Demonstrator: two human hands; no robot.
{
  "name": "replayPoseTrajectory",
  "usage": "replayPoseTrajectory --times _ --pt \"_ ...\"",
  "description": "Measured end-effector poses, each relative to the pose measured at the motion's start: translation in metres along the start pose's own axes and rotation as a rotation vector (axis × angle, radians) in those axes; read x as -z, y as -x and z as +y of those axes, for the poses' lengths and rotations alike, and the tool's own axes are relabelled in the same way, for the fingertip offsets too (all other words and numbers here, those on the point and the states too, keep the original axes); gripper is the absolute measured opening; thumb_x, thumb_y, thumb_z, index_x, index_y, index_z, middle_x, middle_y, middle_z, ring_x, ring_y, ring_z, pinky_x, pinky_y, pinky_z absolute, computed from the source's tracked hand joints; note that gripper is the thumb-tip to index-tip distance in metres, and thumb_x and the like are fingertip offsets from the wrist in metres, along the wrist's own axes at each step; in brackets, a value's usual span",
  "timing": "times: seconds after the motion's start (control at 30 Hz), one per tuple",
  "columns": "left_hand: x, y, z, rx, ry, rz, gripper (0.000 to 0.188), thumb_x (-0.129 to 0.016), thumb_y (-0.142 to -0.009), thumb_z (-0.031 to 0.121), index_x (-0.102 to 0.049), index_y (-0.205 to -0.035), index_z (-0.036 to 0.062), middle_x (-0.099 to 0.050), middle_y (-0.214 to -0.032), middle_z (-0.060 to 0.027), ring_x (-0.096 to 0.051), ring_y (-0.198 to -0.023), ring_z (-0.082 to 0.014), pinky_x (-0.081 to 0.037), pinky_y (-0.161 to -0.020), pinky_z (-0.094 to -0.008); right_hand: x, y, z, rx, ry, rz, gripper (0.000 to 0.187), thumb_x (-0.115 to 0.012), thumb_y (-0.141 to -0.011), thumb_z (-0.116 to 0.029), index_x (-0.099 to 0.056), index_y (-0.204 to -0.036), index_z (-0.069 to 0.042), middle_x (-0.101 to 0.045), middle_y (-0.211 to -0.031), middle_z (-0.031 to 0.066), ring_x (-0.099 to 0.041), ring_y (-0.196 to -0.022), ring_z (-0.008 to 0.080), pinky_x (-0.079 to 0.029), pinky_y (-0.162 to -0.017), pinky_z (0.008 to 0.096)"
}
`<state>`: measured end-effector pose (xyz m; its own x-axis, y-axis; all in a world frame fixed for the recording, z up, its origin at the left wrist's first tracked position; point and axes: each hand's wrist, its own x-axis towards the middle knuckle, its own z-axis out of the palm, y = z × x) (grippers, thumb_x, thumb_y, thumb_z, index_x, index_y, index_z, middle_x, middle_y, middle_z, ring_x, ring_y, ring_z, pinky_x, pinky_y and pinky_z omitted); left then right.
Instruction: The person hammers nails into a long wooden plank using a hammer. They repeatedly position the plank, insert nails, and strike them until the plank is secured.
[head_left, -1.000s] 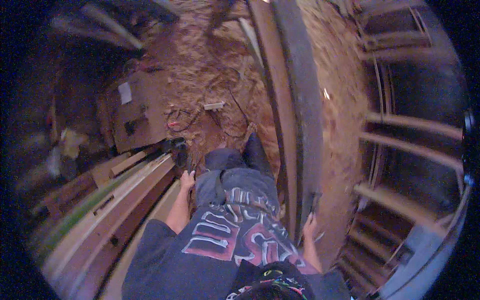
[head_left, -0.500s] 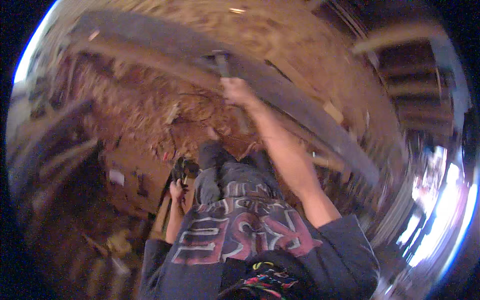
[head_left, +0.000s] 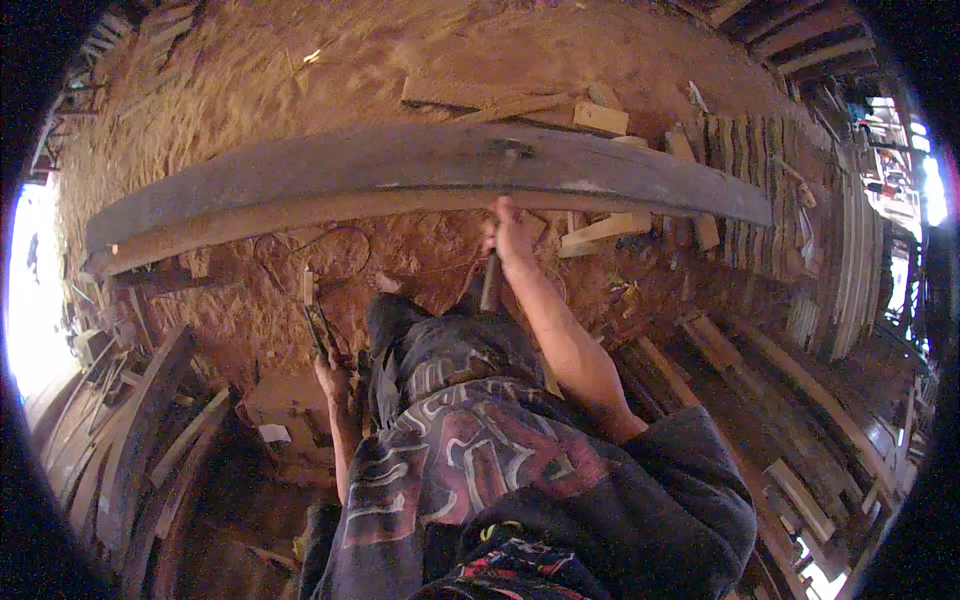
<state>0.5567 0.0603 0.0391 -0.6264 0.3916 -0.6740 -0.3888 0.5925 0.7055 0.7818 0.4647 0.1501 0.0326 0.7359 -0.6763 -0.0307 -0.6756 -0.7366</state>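
Note:
A long, thick wooden beam (head_left: 300, 165) crosses in front of me, bent by the lens. My right hand (head_left: 512, 238) is closed around a dark-handled tool (head_left: 490, 283) just at the beam's near edge, with the handle sticking out below the fist. On the beam above that hand is a small dark shape (head_left: 514, 149); I cannot tell whether it belongs to the tool. Low at my left side, my left hand (head_left: 332, 378) grips a slim dark tool (head_left: 319, 330). A pale wood piece (head_left: 308, 286) shows just past its tip.
Wood offcuts (head_left: 600, 118) lie behind the beam, and more blocks (head_left: 610, 233) are on its near side. Corrugated sheets (head_left: 745, 165) lie at the right. Planks (head_left: 790, 400) stretch along the lower right, and timbers (head_left: 140, 430) lean at the lower left. Reddish dirt (head_left: 350, 75) covers the ground.
My view has turned, so the beam now runs nearly level instead of slanting down to the right. The right hand has drawn back from over the beam to its near edge.

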Motion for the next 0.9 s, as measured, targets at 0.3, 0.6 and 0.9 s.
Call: replayPoseTrajectory --times 0.3,0.6,0.9 --pt "-0.058 -0.013 0.188 -0.373 -0.323 -0.047 0.029 -0.054 -0.1 0.027 -0.058 -0.103 -0.0018 -0.067 -0.08 -0.0138 -0.064 -0.074 -0.024 -0.049 -0.066 -0.0402 0.0 -0.031 0.008 0.051 -0.259 0.223 0.047 -0.048 -0.098 -0.054 -0.047 -0.111 -0.009 -0.049 -0.067 0.0054 -0.049 -0.049 0.0174 -0.044 -0.042 0.0333" --pt "-0.146 -0.075 0.348 -0.979 -0.769 -0.047 0.041 -0.055 -0.098 0.036 -0.056 -0.108 -0.003 -0.065 -0.093 -0.0256 -0.061 -0.087 -0.0464 -0.047 -0.076 -0.0511 -0.042 0.033 -0.014 -0.012 -0.144 0.112 0.05 -0.055 -0.092 -0.061 -0.052 -0.098 -0.011 -0.053 -0.072 0.0001 -0.049 -0.056 0.0095 -0.041 -0.045 0.0285" --pt "-0.237 -0.08 0.409 -1.032 -0.947 -0.324 0.048 -0.063 -0.092 0.044 -0.062 -0.113 0.0019 -0.067 -0.096 -0.0237 -0.063 -0.092 -0.0447 -0.047 -0.079 -0.053 0.09 0.001 -0.077 0.153 -0.308 0.341 0.042 -0.053 -0.097 -0.053 -0.051 -0.089 -0.012 -0.046 -0.059 -0.0011 -0.04 -0.041 0.0121 -0.037 -0.038 0.0318"
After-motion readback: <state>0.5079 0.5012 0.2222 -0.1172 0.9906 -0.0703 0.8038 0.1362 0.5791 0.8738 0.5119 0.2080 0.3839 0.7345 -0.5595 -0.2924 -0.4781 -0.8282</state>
